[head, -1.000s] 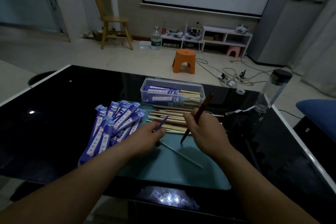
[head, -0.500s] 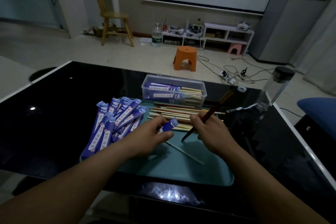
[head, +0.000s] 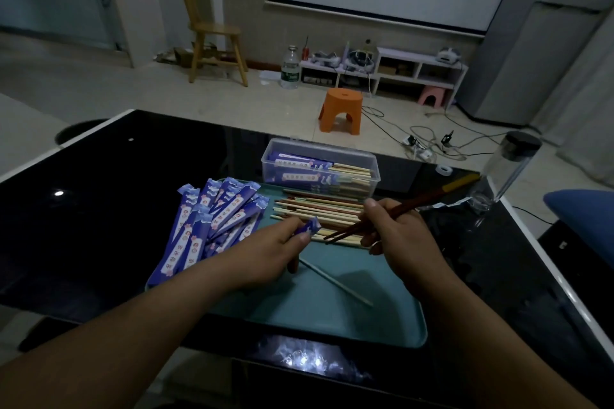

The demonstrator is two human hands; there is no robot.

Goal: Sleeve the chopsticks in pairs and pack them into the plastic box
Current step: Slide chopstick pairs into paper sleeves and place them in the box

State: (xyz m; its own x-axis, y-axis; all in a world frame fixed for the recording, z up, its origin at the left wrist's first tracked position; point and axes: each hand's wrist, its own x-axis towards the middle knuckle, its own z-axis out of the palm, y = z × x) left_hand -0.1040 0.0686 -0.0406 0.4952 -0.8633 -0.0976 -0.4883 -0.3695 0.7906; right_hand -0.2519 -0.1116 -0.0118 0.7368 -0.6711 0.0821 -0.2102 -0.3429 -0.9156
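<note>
Head view: at frame centre my left hand (head: 275, 249) pinches a blue sleeve (head: 310, 227) by its mouth, angled toward my right hand (head: 395, 232). That hand grips a dark chopstick pair (head: 428, 198) tips-first, I judge for insertion. The part-filled plastic box (head: 325, 149) sits just above, and loose chopsticks (head: 319, 209) lie between for easy reach.

The left hand (head: 269, 252) hides most of the purple paper sleeve (head: 309, 226); the right hand (head: 395, 236) covers the middle of the dark brown wooden chopsticks (head: 422, 200). Print on the purple sleeve pile (head: 212, 219) beside the left hand is unreadably small
</note>
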